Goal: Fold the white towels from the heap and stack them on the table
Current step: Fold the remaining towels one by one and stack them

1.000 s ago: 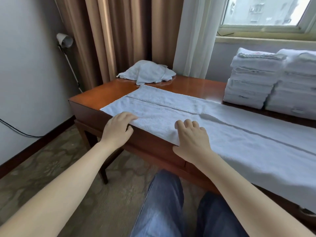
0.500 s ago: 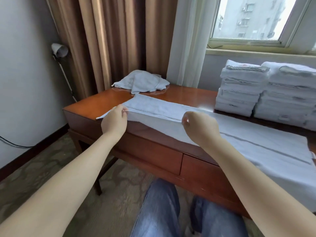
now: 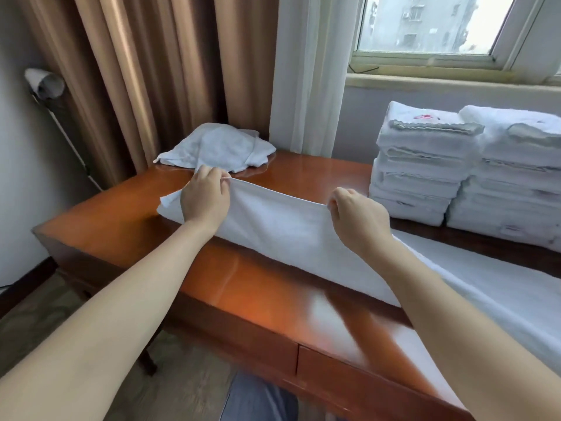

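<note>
A long white towel (image 3: 282,229) lies lengthwise on the brown wooden table (image 3: 261,299), running off to the right. My left hand (image 3: 206,197) pinches its raised long edge near the left end. My right hand (image 3: 358,217) pinches the same edge further right. The lifted edge is carried over toward the far side of the table, above the towel's other half. A crumpled heap of white towels (image 3: 218,147) sits at the table's back left corner, just beyond my left hand. Two stacks of folded white towels (image 3: 425,159) stand at the back right.
Brown curtains (image 3: 136,71) and a white sheer curtain hang behind the table, with a window (image 3: 431,25) at the upper right. A lamp head (image 3: 45,85) stands by the left wall. My knees in blue jeans (image 3: 258,399) show below the table's drawers.
Both hands took hold of the towel's near long edge, lifted it and carried it away from me across the table, folding the towel lengthwise. The front strip of table is now bare.
</note>
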{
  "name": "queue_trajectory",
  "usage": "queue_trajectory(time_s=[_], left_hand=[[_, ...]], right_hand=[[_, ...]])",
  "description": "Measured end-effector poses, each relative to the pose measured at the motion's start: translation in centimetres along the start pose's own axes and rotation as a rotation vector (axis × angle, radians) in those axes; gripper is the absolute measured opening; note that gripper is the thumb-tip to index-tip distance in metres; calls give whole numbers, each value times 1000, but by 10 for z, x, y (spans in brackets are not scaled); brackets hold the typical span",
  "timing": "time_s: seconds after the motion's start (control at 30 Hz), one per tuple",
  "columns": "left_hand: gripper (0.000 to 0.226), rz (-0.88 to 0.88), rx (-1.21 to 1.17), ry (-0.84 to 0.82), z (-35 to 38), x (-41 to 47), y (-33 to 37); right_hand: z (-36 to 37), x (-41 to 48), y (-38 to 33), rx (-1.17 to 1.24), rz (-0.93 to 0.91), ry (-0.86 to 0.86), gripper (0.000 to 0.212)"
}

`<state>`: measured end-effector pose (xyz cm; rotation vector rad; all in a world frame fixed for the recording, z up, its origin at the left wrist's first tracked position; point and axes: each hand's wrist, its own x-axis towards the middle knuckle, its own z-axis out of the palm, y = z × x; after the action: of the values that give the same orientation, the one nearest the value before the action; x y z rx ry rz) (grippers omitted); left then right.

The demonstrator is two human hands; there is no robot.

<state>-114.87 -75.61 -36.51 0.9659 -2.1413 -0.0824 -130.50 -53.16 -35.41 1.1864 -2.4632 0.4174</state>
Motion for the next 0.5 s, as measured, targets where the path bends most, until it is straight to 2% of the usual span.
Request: queue_trajectory(time_s=[0.17, 0.3, 0.5], left_hand=[[24, 49, 33, -14, 39, 25, 8], [21, 59, 86, -112, 69, 32, 10], [22, 12, 97, -264, 90, 35, 9]], right_hand=[[27, 30, 24, 28, 17, -20, 16], [51, 40, 40, 96, 13, -91, 17], [73, 42, 52, 135, -19, -60, 15]])
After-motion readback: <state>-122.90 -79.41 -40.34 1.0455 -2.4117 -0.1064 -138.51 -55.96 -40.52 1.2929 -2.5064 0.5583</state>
